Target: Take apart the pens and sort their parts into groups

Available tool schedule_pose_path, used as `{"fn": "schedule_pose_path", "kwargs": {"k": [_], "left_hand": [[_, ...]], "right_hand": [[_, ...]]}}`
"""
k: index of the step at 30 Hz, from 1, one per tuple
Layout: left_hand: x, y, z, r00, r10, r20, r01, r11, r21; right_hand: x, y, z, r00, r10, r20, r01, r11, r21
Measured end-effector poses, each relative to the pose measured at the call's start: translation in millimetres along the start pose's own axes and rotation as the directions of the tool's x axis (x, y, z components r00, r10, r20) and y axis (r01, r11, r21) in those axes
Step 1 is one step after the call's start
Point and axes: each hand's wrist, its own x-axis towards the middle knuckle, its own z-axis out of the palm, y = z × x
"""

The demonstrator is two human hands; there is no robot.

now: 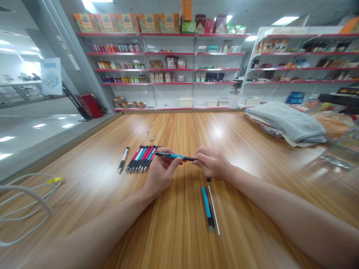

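A blue and black pen (177, 156) lies level between my two hands above the table. My left hand (161, 172) is closed on its blue barrel, the thumb along the near side. At the dark right end, the fingers of my right hand (211, 163) pinch the pen; they hide its tip. Below my right hand, a blue pen barrel (206, 201) and a thin white refill (214, 209) lie side by side on the wood. Left of my left hand, several pens (140, 158) in pink, blue and white lie in a row, with one white and black pen (123, 159) apart from them.
Coiled white cable (42, 201) lies at the table's left edge. Folded striped cloth (286, 119) sits at the right, near a clear container (342, 145). A small wire loop (153, 138) lies beyond the pens. Stocked shelves (168, 71) stand behind the wooden table (179, 231).
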Motion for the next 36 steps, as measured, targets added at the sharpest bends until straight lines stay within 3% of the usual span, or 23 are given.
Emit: {"fn": "schedule_pose_path", "kwargs": {"k": [10, 18, 26, 29, 32, 34, 36], "left_hand": [[9.3, -10.7, -11.1, 0.983, 0.027, -0.181, -0.027, 1.000, -0.002], [9.8, -12.0, -12.7, 0.986, 0.029, -0.162, -0.024, 0.999, 0.033], [9.4, -15.6, -14.2, 0.992, 0.062, -0.108, -0.052, 0.995, 0.087], [8.5, -15.0, -14.3, 0.994, 0.063, -0.090, -0.046, 0.982, 0.181], [8.1, -9.3, -14.1, 0.988, 0.147, -0.039, -0.111, 0.869, 0.483], [8.3, -4.6, -14.0, 0.969, 0.231, 0.088, -0.224, 0.672, 0.706], [8.4, -1.5, -13.8, 0.930, 0.276, 0.244, -0.351, 0.459, 0.816]], "right_hand": [[-3.5, 8.6, -0.2, 0.994, 0.092, -0.057, -0.097, 0.992, -0.079], [-6.2, 14.9, 1.0, 0.986, 0.132, -0.097, -0.140, 0.987, -0.083], [-6.6, 15.7, 1.0, 0.989, 0.138, -0.057, -0.142, 0.988, -0.064], [-7.3, 15.4, -0.3, 0.991, 0.131, -0.038, -0.133, 0.988, -0.073], [-7.6, 15.7, -1.0, 0.993, 0.105, -0.045, -0.108, 0.991, -0.077], [-6.9, 15.1, -0.3, 0.995, 0.084, -0.055, -0.089, 0.993, -0.082], [-5.3, 11.2, 0.3, 0.997, 0.064, -0.051, -0.069, 0.992, -0.105]]}}
